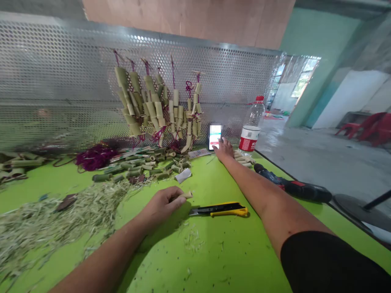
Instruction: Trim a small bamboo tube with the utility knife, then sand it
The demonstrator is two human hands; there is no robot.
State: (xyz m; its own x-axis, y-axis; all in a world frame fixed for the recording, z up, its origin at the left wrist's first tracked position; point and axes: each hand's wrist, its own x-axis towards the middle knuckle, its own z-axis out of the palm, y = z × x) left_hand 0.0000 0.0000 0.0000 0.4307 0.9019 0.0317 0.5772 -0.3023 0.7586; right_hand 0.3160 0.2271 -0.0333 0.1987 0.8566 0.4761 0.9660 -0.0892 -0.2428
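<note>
Pinching a short bamboo segment between its fingers, the left hand is hovering over the green table beside a yellow utility knife; the right hand is lying open at the far end, just beside a smartphone.

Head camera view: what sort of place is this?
Probably a bamboo craft workshop: cut bamboo pieces hang on purple cord from a perforated metal panel, shavings cover the green worktable, and a utility knife lies there.
</note>
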